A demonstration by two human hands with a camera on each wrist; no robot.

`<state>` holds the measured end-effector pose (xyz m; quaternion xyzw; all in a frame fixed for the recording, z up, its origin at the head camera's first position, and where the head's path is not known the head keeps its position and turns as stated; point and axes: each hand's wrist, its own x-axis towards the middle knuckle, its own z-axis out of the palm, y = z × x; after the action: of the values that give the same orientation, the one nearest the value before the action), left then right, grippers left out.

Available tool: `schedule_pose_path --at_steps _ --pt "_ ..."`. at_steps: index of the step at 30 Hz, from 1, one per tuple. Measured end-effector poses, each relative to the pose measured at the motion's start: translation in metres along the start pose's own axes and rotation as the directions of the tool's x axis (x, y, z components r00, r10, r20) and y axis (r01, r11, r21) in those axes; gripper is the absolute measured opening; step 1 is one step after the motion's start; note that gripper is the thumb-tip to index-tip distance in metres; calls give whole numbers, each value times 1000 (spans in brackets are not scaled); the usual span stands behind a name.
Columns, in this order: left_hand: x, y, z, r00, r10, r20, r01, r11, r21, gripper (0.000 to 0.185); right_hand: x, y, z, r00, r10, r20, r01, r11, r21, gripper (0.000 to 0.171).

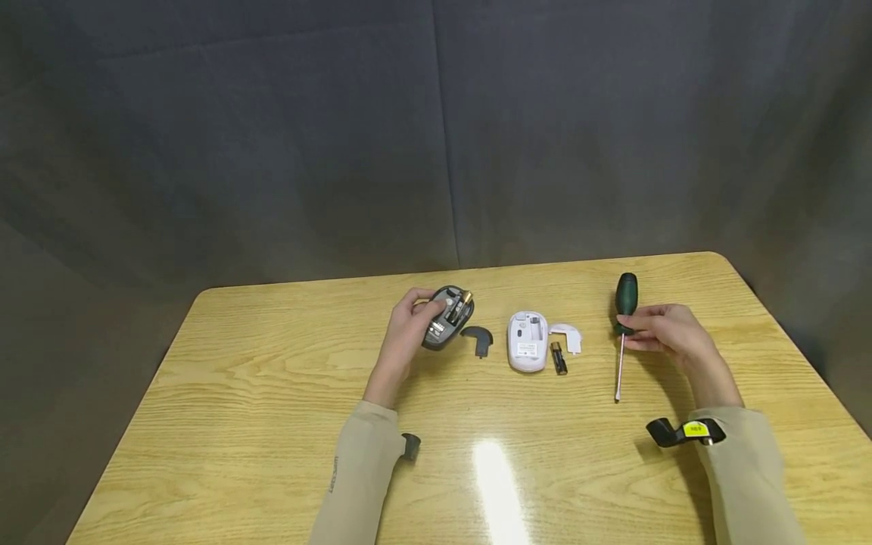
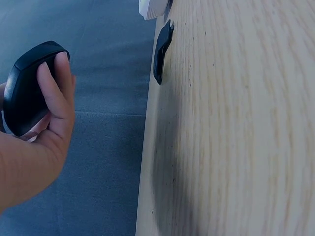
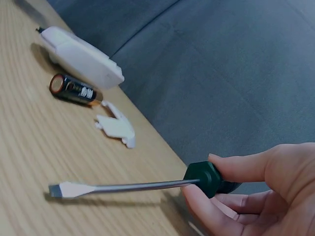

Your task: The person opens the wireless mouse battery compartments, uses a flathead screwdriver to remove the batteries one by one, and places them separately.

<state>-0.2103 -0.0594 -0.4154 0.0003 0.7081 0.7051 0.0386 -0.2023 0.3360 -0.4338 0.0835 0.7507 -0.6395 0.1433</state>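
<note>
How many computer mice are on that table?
2: a dark mouse gripped belly-up in the left hand, and a white mouse lying belly-up mid-table. None seem hidden.

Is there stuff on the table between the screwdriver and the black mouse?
Yes. Between the screwdriver in the right hand and the black mouse in the left hand lie the white mouse, a battery and two covers.

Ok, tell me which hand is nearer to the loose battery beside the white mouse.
Right. The right hand grips the screwdriver just right of the battery; the left hand holds the black mouse farther off, beyond the white mouse.
</note>
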Motion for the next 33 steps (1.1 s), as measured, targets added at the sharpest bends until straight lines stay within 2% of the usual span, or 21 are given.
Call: schedule_pose_path --at_steps 8,14,22,27,30,33 --pt "1 -2 0 1000 9 -3 -9 1000 -1 33 1 4 2 1000 22 -10 -23 996 -81 45" --pt "0 -1 0 1000 6 -2 -6 1000 -5 33 3 4 2 998 40 -39 -45 993 -111 42" --pt "0 -2 0 1000 5 -6 -5 1000 5 34 3 2 3 996 34 -81 -50 978 -201 44" --pt "0 -2 -1 1000 5 -9 -5 1000 10 35 3 1 1 994 8 -109 -44 944 -327 53" --pt "0 -2 0 1000 7 -13 -7 1000 10 34 -1 -3 -1 988 -46 -150 -23 903 -430 61" --pt "1 -3 0 1000 5 -11 -5 1000 5 34 -6 -9 -1 973 -118 -197 6 870 -493 61"
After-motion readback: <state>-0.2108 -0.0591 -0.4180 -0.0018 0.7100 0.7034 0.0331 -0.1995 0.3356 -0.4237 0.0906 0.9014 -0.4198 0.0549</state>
